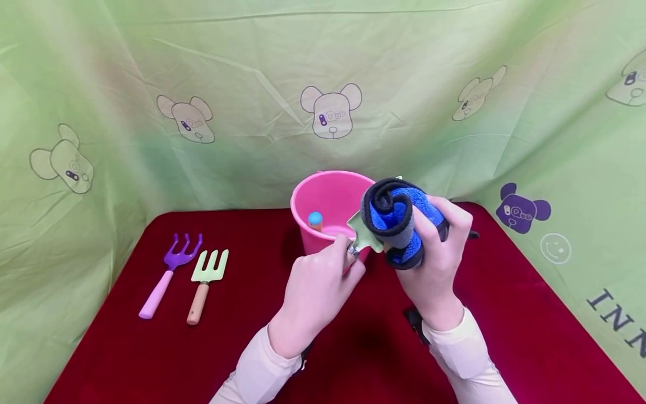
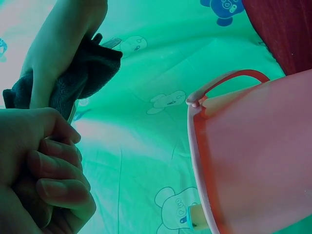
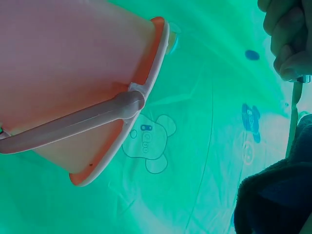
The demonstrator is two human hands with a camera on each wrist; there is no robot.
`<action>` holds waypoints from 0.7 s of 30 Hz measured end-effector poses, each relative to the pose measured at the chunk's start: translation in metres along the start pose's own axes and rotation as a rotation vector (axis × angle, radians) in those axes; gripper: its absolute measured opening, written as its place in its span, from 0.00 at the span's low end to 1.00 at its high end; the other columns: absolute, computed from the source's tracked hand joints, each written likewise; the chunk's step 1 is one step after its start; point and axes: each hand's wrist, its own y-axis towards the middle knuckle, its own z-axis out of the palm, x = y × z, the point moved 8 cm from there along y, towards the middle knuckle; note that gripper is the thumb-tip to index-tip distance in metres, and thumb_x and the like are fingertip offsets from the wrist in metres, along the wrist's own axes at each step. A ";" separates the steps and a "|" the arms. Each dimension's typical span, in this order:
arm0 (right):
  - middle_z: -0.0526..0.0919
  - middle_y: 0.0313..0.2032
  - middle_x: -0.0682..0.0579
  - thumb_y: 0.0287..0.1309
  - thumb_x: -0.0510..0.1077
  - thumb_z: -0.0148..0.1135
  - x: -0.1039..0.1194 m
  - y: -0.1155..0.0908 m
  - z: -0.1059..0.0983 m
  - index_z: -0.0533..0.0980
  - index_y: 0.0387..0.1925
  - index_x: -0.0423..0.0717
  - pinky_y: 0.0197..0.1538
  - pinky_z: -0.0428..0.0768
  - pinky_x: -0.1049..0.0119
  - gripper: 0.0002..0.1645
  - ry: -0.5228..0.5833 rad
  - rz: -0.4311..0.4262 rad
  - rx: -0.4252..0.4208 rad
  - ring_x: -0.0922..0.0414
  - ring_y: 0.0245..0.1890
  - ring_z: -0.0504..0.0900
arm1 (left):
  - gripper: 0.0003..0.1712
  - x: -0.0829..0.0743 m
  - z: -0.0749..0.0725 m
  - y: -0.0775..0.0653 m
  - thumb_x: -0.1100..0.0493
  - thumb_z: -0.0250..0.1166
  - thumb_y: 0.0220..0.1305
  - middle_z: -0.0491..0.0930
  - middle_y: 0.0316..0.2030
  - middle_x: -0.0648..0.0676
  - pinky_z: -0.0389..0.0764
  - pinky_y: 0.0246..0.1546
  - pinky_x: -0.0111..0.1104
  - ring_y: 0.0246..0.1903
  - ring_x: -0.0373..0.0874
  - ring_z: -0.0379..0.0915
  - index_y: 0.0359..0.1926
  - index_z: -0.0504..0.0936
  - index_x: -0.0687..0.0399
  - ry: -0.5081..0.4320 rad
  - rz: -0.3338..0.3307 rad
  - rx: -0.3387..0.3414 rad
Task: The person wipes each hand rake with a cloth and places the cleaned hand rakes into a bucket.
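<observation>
My left hand (image 1: 318, 286) grips a small garden trowel with a pale green blade (image 1: 364, 234) close to its metal collar. The blade points up and to the right, towards a rolled blue and grey cloth (image 1: 419, 205) with black edging. My right hand (image 1: 436, 264) holds this cloth, which covers part of the blade. In the right wrist view the trowel's thin edge (image 3: 294, 107) runs from the left fist (image 3: 292, 41) down into the cloth (image 3: 273, 195). Behind the hands stands a pink bucket (image 1: 323, 191). The handle is mostly hidden by the left fingers (image 2: 63, 190).
Inside the bucket leans a blue-tipped, orange-brown handle (image 1: 315, 220). On the left of the red-covered table (image 1: 242, 359) lie a purple hand rake (image 1: 179, 258) and a green hand fork (image 1: 209, 269). A small dark object (image 1: 473, 234) shows beyond the right hand. Green printed fabric (image 1: 252, 84) encloses the table.
</observation>
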 end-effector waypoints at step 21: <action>0.71 0.46 0.29 0.39 0.33 0.74 -0.009 0.008 -0.010 0.77 0.44 0.47 0.49 0.80 0.44 0.25 -0.103 0.039 -0.076 0.37 0.47 0.74 | 0.13 0.001 0.004 -0.002 0.62 0.63 0.49 0.54 0.08 0.44 0.43 0.12 0.23 0.10 0.36 0.42 0.20 0.65 0.51 0.025 -0.039 0.006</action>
